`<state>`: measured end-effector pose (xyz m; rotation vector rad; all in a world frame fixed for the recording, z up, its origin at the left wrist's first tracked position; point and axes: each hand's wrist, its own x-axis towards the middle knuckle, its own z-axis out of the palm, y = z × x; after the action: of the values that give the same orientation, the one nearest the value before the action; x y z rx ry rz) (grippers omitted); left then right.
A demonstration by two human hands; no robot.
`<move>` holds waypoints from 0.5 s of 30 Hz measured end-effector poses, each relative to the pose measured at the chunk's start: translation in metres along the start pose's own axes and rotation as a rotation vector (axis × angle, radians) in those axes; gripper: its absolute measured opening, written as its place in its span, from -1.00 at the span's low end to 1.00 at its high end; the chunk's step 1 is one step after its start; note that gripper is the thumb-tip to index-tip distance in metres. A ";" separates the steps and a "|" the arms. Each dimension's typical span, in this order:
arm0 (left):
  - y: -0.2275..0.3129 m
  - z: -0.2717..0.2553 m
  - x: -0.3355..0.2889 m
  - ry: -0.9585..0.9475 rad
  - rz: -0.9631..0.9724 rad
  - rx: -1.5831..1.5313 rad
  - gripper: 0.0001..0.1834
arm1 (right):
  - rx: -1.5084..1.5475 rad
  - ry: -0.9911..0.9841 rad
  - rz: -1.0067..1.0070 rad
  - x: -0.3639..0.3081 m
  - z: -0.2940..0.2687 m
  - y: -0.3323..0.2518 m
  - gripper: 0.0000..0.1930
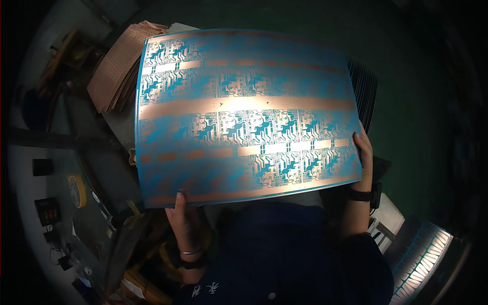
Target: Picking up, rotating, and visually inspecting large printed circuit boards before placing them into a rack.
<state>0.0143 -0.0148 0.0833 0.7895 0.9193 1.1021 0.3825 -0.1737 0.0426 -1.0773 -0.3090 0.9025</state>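
Note:
A large circuit board panel (249, 104), copper-coloured with blue circuit patterns, is held up before me, slightly tilted, its face catching bright light. My left hand (182, 216) grips its lower edge near the left corner, thumb on the front face and the other fingers hidden behind. At the right edge, low down, my right hand (364, 152) is wrapped round the panel, its fingertips showing on the front. Both hands are closed on the same panel. What lies directly behind it is hidden.
Brown sheets (118, 68) are stacked at the far left. A rack of thin upright panels (363, 86) shows behind the right edge. Another patterned panel (424, 259) lies at lower right. A yellow tape roll (77, 191) sits on the left, beside dark small boxes (47, 211).

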 end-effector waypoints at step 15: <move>-0.009 -0.014 0.004 -0.068 0.001 0.011 -0.53 | 0.075 0.017 -0.046 -0.003 -0.003 -0.001 -0.34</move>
<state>0.0060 -0.0119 0.0690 0.8316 0.8683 1.0660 0.3829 -0.1775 0.0429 -1.0043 -0.2826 0.8573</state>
